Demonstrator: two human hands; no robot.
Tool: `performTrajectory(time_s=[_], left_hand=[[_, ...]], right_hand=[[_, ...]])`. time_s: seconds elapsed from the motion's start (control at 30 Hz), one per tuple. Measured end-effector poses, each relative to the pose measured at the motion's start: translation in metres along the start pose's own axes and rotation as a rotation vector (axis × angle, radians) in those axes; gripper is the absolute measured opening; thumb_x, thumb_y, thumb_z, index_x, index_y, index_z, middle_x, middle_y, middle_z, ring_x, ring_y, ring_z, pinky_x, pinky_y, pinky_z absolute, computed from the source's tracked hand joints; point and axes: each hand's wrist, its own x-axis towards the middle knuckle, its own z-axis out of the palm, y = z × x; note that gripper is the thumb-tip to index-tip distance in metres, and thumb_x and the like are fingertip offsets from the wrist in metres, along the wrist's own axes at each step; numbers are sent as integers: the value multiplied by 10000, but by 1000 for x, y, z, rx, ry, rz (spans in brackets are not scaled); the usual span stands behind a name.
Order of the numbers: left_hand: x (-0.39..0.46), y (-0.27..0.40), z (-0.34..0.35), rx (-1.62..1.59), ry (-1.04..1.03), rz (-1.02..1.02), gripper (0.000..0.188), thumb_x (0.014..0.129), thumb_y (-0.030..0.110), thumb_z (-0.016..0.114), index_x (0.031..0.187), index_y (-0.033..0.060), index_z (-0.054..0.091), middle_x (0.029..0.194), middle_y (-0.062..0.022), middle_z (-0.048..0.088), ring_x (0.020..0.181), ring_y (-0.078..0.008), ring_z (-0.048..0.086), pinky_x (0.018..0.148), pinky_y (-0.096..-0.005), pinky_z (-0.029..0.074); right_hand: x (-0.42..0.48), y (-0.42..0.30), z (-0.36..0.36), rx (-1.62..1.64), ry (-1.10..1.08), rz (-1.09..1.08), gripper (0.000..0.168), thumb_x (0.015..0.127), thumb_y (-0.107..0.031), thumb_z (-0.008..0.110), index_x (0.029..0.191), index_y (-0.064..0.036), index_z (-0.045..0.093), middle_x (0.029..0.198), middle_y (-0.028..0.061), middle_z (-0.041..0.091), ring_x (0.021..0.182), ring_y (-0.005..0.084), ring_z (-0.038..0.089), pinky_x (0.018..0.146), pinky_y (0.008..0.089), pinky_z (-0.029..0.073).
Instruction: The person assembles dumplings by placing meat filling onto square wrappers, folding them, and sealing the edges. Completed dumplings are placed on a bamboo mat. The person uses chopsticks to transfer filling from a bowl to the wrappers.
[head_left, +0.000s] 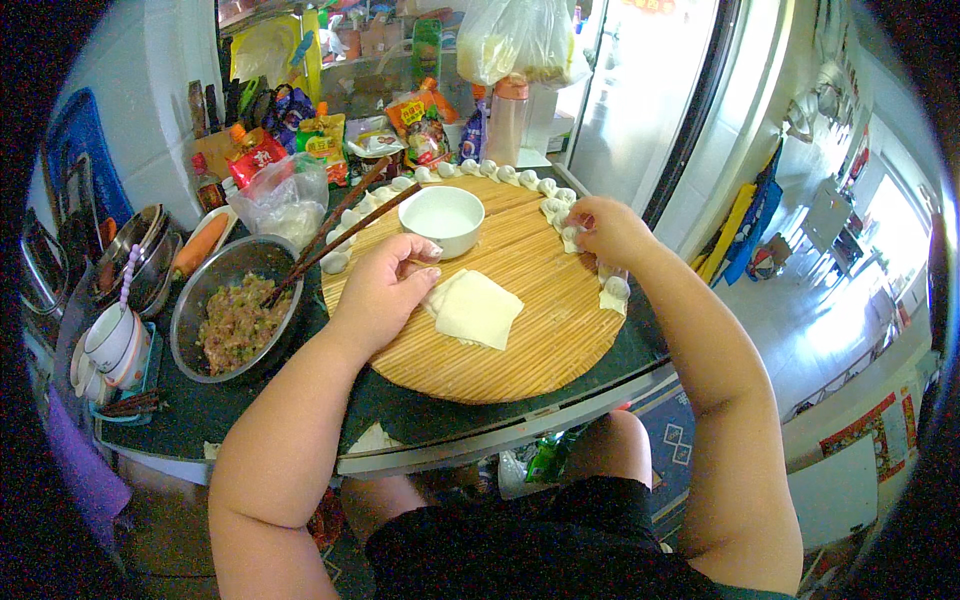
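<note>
My left hand holds nothing, thumb and forefinger apart, beside a small stack of square dough wrappers. The stack lies on a round slatted wooden board. My right hand is at the board's right edge, fingers curled down over the row of folded wontons. Its fingertips hide part of the row, so whether they grip a wonton is unclear. Nearer me, another wonton sits on the rim. A white bowl with liquid stands behind the wrappers.
Left of the board, a metal bowl holds minced filling, with dark chopsticks slanting out over the board. Beyond are a plastic bag, a carrot and seasoning pouches. Stacked bowls stand far left.
</note>
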Motion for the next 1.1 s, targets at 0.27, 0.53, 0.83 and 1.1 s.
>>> performTrajectory(time_s=[0.27, 0.53, 0.83, 1.1], left_hand=[[1, -7, 0, -64, -5, -99, 219, 791, 53, 599, 1002, 0, 570, 889, -53, 598, 708, -98, 523, 660, -245, 450], [3, -13, -2, 11, 70, -163, 213, 764, 44, 601, 971, -2, 589, 850, -66, 619, 682, -108, 538, 648, -250, 453], [-2, 1, -3, 117, 65, -159, 160, 773, 55, 595, 925, 4, 592, 813, -79, 618, 723, -136, 573, 681, -267, 467], [-3, 8, -7, 348, 91, -99, 184, 765, 68, 608, 943, 25, 594, 1021, -122, 571, 821, -205, 581, 726, -309, 471]], right_hand=[[-4, -52, -7, 243, 301, -64, 183, 785, -116, 635, 929, -21, 575, 841, 98, 600, 785, 202, 584, 742, 314, 471], [-5, -112, 19, 261, -1, -212, 165, 782, -166, 641, 861, -28, 599, 818, 112, 620, 789, 226, 603, 720, 329, 473], [-6, -123, 30, 109, -89, -228, 195, 751, -241, 634, 832, -64, 621, 822, 144, 628, 811, 317, 609, 732, 409, 477], [-9, -138, 17, 206, -92, -187, 189, 780, -246, 629, 839, -66, 630, 826, 142, 629, 775, 298, 611, 708, 395, 479]])
